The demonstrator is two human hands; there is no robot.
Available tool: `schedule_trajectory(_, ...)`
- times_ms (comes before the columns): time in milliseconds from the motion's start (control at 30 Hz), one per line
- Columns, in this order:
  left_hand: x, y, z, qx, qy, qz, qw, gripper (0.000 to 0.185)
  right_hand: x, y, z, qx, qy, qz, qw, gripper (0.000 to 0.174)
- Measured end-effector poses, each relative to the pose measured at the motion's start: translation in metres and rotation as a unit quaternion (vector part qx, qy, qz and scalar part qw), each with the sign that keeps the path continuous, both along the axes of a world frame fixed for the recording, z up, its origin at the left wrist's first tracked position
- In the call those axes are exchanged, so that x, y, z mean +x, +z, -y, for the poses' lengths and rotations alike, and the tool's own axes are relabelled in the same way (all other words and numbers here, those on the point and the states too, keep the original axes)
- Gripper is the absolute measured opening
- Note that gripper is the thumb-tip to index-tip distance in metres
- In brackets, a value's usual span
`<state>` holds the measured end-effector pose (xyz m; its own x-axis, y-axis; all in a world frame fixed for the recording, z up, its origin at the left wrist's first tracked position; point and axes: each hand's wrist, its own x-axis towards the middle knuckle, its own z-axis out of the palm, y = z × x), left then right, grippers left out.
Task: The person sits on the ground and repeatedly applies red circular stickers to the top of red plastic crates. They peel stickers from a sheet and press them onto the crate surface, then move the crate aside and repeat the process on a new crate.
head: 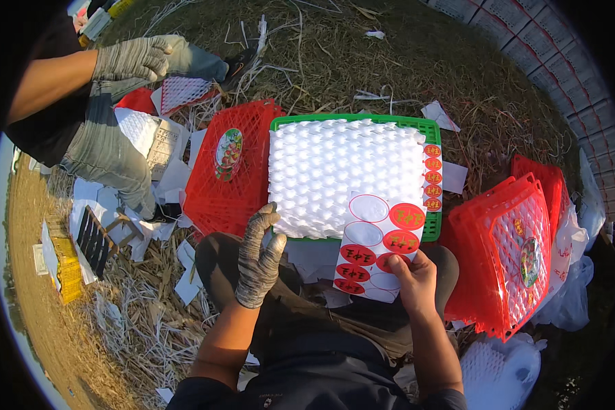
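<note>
My right hand (419, 282), bare, pinches a white sheet of oval red stickers (359, 256) between thumb and fingers. Several ovals on the sheet are blank; the others bear gold writing. The sheet overlaps the near right part of a white foam-net liner (338, 169), which covers a shallow green plastic crate (356, 119). Along the crate's right side runs a strip of red oval stickers (433, 177). My left hand (260, 256), in a grey knit glove, is held at the crate's near left corner with fingers apart and nothing in them. Whether its fingertips touch the liner is unclear.
Red plastic crates (236, 169) stand left of the green one, and stacked red crates (502, 251) lean at right. A co-worker's gloved hand (130, 59) is at upper left. Foam netting (497, 366) lies lower right; grey crates (558, 56) line the upper right.
</note>
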<state>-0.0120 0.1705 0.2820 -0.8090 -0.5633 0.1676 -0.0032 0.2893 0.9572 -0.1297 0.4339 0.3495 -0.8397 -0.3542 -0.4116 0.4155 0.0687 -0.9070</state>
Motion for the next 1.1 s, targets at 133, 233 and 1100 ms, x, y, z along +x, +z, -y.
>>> schedule_trajectory(133,-0.018,-0.058,0.134,-0.162,0.187,0.231,0.941,0.042,0.002,-0.019,-0.022,0.088,-0.064,-0.046,0.993,0.020)
schedule_trajectory(233,-0.054,-0.125,0.178,-0.172,0.111,0.511,0.835,0.069,0.012,-0.028,-0.032,0.133,-0.046,-0.063,0.988,0.019)
schedule_trajectory(1100,-0.016,-0.066,0.148,-0.362,0.079,0.187,0.910,0.069,-0.005,-0.008,-0.091,-0.076,-0.140,-0.009,0.987,0.025)
